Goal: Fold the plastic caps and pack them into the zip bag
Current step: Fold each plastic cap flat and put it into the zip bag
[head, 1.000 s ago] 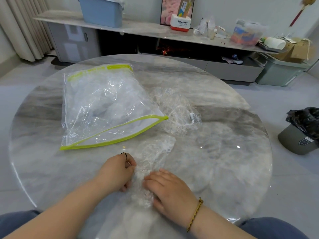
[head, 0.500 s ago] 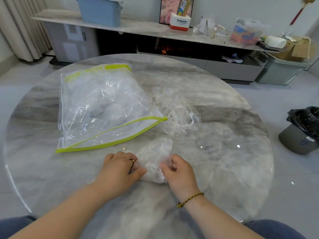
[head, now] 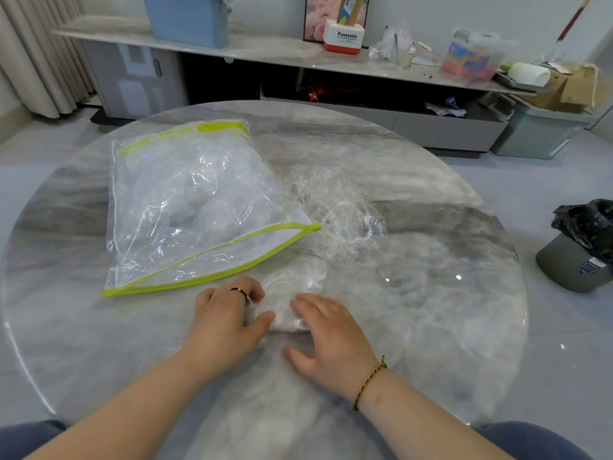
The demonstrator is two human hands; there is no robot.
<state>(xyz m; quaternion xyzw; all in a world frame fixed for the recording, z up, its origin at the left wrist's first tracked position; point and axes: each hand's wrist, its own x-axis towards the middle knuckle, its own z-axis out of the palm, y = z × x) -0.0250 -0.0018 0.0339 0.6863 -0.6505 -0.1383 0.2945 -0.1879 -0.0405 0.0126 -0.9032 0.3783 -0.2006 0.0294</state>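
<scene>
Two hands at lower centre: your left hand (head: 229, 315) curls round the edge of the folded cap (head: 292, 287). Your right hand (head: 331, 333) presses it with straight fingers.

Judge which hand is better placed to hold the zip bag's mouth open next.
Left, likely: the left hand sits beside the zip bag's green-edged mouth, while the right hand lies across the folded cap, farther away.
</scene>
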